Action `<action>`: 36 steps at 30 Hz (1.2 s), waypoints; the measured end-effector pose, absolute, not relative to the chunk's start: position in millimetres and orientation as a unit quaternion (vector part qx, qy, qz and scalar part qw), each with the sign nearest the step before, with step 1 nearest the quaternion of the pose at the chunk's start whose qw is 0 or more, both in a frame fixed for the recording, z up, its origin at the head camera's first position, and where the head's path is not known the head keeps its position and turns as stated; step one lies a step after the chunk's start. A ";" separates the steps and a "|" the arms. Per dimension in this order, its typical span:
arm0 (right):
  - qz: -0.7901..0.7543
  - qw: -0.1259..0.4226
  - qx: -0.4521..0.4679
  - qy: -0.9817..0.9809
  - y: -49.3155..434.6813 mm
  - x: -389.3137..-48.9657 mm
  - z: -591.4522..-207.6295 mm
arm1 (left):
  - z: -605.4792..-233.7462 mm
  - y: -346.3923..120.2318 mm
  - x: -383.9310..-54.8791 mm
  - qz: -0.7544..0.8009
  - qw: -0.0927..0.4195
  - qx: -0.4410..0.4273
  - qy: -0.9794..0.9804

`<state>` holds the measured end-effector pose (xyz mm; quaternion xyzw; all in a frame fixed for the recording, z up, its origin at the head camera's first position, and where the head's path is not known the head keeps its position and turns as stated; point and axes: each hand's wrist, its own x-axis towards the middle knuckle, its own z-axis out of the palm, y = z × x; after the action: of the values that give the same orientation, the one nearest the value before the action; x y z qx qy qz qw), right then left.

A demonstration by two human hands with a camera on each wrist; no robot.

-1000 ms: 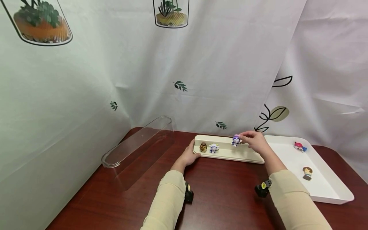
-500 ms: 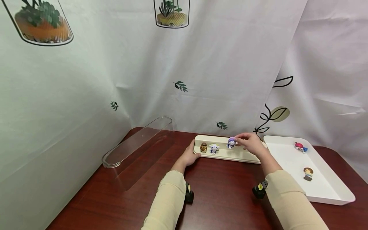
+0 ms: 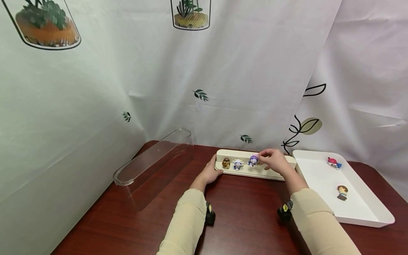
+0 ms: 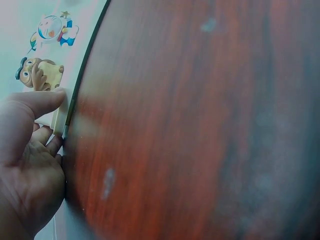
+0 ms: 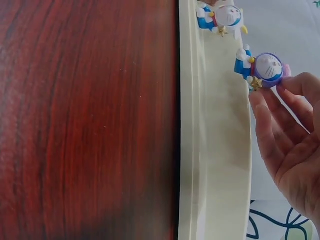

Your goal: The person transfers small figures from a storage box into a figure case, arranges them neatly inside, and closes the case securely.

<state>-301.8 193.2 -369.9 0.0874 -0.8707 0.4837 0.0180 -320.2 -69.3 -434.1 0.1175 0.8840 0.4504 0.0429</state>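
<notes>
A long cream display base (image 3: 264,173) lies near the back of the table, and my left hand (image 3: 209,173) grips its left end, thumb at the front edge. On it, nearest that hand, stands a brown owl figurine (image 3: 226,163). Beside the owl is a blue-and-white cat figurine with a white hat (image 3: 237,164). My right hand (image 3: 273,161) pinches another cat figurine (image 3: 253,160) by its purple hat, between thumb and fingers. In the right wrist view this figurine (image 5: 265,69) is upright relative to the base, with a gold star at its front, and appears over the base's back part.
At the right, a white tray (image 3: 325,198) carries a red-hatted figurine (image 3: 334,163) and a brown-haired figurine (image 3: 342,192), both lying down. A clear plastic cover (image 3: 153,159) stands at the left. A patterned white curtain (image 3: 248,71) hangs behind the reddish-brown table (image 3: 242,219).
My right hand has carried the purple-hatted cat figurine left and slightly down, closer to the white-hatted one. The left hand keeps its grip on the base's end.
</notes>
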 end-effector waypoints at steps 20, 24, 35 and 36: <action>0.432 0.022 0.100 -0.896 183.8 -304.0 -378.9 | -437.5 -69.4 -324.4 0.465 0.047 0.108 0.877; 0.414 0.032 0.106 -0.903 184.4 -305.2 -381.2 | -439.7 -70.6 -325.4 0.457 0.039 0.119 0.881; 0.396 0.033 0.114 -0.911 184.7 -306.4 -382.5 | -434.6 -68.8 -320.4 0.451 0.046 0.107 0.885; 0.395 0.034 0.115 -0.911 184.7 -306.5 -382.5 | -434.6 -68.9 -320.6 0.451 0.045 0.108 0.885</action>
<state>-306.5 184.7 -382.5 0.1150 -0.9110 0.3946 0.0336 -320.6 -68.9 -434.6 0.1081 0.8850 0.4507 0.0451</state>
